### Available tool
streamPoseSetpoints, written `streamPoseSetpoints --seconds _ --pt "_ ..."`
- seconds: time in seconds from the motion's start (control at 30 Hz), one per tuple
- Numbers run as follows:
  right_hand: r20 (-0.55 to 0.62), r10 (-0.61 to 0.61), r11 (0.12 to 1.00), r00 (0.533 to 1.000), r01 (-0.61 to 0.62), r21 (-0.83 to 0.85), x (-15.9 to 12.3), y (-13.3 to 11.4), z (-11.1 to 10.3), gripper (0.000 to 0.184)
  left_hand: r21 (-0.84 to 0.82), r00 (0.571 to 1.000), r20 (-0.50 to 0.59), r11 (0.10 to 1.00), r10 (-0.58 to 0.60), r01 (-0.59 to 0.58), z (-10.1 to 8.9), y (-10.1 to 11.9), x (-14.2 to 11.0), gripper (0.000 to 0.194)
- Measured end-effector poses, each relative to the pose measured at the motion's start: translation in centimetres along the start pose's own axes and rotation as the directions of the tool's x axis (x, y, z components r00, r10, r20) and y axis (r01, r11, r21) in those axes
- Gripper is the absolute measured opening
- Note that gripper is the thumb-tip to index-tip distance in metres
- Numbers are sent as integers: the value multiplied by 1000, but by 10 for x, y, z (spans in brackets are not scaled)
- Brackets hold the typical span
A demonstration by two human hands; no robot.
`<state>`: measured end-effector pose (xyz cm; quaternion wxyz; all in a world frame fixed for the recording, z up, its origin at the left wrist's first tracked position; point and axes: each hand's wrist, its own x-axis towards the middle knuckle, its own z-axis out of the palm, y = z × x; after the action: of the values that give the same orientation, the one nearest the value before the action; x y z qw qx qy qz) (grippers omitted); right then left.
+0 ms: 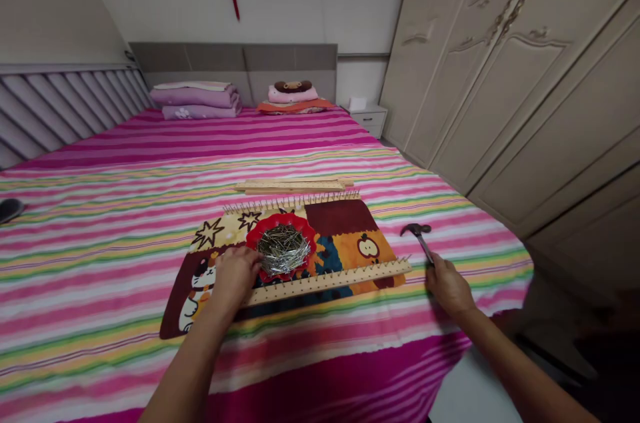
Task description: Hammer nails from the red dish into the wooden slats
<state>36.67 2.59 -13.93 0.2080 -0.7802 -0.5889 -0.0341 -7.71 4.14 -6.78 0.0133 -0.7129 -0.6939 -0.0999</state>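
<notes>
My right hand (450, 286) is wrapped round the handle of a claw hammer (417, 230), its head pointing away from me, just off the mat's right side. My left hand (235, 274) is closed with curled fingertips at the left rim of a red scalloped bowl (253, 234). Whatever those fingers pinch is too small to make out. Loose nails (284, 248) fill the bowl. In front of it lies a wooden strip (325, 283) with a row of nails standing up; its left end reaches my left hand. Underneath is a patterned mat (173, 303).
Beyond the bowl lies another nail-studded strip (300, 200), with several plain wooden strips (295, 185) behind it. Everything rests on a striped bedspread (100, 263). Folded bedding (195, 98) sits by the headboard. A wardrobe (500, 63) stands right of the bed.
</notes>
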Motion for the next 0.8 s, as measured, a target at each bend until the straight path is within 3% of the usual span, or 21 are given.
streamPoseSetpoints --seconds 0.2,0.33,0.43,0.53,0.6,0.67,0.8 --pt "27 -7 995 1000 10 -99 2 2 4 34 141 993 119 990 -6 -11 -3 14 19 19" --pt "46 -4 990 999 11 -140 1 2 6 33 123 986 159 991 39 -59 -10 12 20 21" --pt "55 0 986 998 9 -164 1 1 6 34 -39 987 145 997 67 -62 -14 3 20 19" --pt "67 5 983 998 7 -184 1 0 5 34 -326 994 102 942 -45 76 -15 -10 16 17" --pt "76 9 981 997 6 -194 1 -1 4 34 -541 972 102 808 -213 234 -16 -18 10 17" --pt "82 13 979 997 4 -201 0 -2 3 34 -738 925 131 588 -357 331 -18 -25 2 25" --pt "77 10 978 997 6 -207 -1 -3 3 35 -921 854 255 155 -453 357 -24 -29 -13 38"
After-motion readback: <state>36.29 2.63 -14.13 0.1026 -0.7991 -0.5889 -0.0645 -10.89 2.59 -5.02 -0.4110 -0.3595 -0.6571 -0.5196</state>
